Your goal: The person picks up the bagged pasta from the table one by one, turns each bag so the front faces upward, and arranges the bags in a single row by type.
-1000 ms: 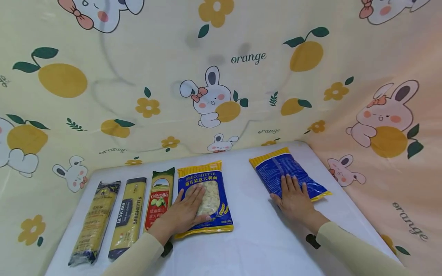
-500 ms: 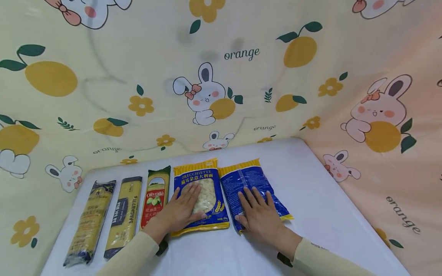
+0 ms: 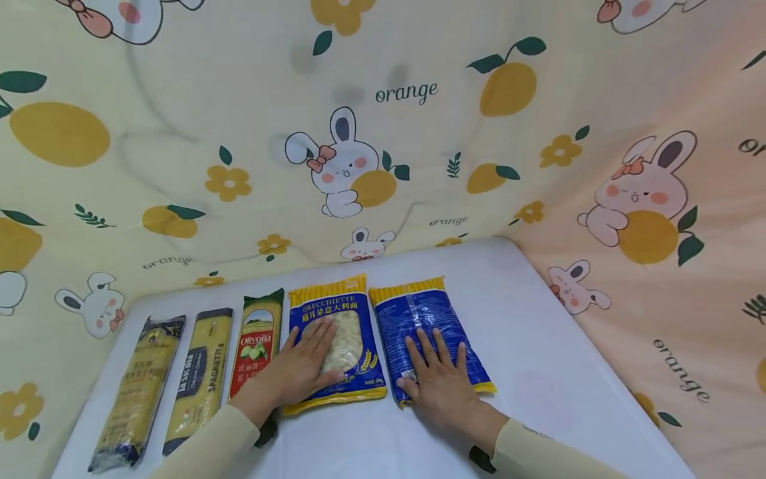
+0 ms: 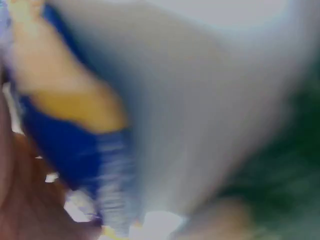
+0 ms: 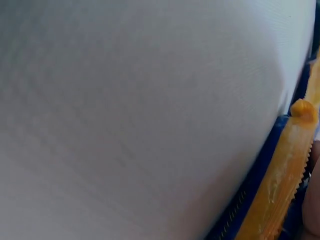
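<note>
Two blue bags of pasta with yellow ends lie side by side on the table, a narrow gap between them. My left hand (image 3: pixel 302 366) rests with straight fingers on the orecchiette bag (image 3: pixel 353 332), which lies face up with its clear window showing. On the second blue bag (image 3: pixel 413 309), back side up, my right hand (image 3: pixel 439 382) lies flat, fingers spread. Its yellow crimped end (image 5: pixel 280 190) shows close up in the right wrist view. The left wrist view is badly blurred; a blue and yellow bag (image 4: pixel 65 135) is all that reads clearly there.
Left of the bags lie a red and green Olivoilà pasta pack (image 3: pixel 257 346), a yellow spaghetti pack (image 3: pixel 200 379) and a clear pasta pack with dark ends (image 3: pixel 137 396). The white table (image 3: pixel 538 372) meets a printed curtain (image 3: pixel 239 100) at the back and right.
My right hand has slid the face-down blue bag leftward, from near the table's right side to beside the orecchiette bag. The left hand stays on its bag. The head view has shifted slightly.
</note>
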Tool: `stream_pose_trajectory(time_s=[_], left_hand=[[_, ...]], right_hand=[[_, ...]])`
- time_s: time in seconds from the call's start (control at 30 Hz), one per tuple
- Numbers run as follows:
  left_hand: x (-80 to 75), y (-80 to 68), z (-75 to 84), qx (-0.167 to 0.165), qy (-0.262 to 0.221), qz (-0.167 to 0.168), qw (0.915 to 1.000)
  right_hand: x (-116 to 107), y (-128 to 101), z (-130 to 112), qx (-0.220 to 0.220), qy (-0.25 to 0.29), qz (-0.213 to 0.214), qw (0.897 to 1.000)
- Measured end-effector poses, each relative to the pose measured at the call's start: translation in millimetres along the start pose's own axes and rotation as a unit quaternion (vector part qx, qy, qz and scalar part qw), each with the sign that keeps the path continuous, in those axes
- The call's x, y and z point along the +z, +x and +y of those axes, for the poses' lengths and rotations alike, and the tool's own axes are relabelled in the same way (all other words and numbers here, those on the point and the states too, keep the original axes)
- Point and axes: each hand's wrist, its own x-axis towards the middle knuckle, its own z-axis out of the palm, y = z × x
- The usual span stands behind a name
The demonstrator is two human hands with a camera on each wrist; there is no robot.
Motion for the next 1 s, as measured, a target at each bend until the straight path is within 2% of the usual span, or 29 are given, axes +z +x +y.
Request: stream_pose_trajectory(time_s=[0.1, 0.23, 0.3, 0.4, 0.57, 0.77, 0.9, 1.0], left_hand=[[-15.0, 3.2, 7.1, -0.004, 0.004, -0.026, 0.9997], [-47.2, 21.0, 24.9, -0.024, 0.029, -0.050, 0.9981], [-59.7, 35.1, 34.0, -0.029, 0.057, -0.035, 0.9973], [-70.6, 59.9, 48.6, -0.021, 0.078, 0.010, 0.9967], [-71.0, 101.2, 73.6, 0.005, 0.091, 0.078, 0.9928], [-61.7, 150.0, 93.7, 0.065, 0.116, 0.147, 0.9802], [-54.4, 180.2, 106.9, 0.096, 0.128, 0.192, 0.9684], [-46.5, 197.8, 116.5, 0.113, 0.136, 0.204, 0.9627]], right_hand=[[-2, -5, 4, -0.014, 0.000, 0.013, 1.000], [-10, -17, 16, -0.041, -0.008, 0.037, 0.998], [-15, -24, 23, -0.049, -0.017, 0.057, 0.997], [-21, -33, 33, -0.044, -0.036, 0.090, 0.994], [-19, -43, 52, -0.033, -0.088, 0.157, 0.983], [-13, -43, 68, -0.016, -0.126, 0.239, 0.963], [-11, -42, 72, 0.009, -0.139, 0.259, 0.956], [-9, -45, 72, 0.021, -0.150, 0.258, 0.954]])
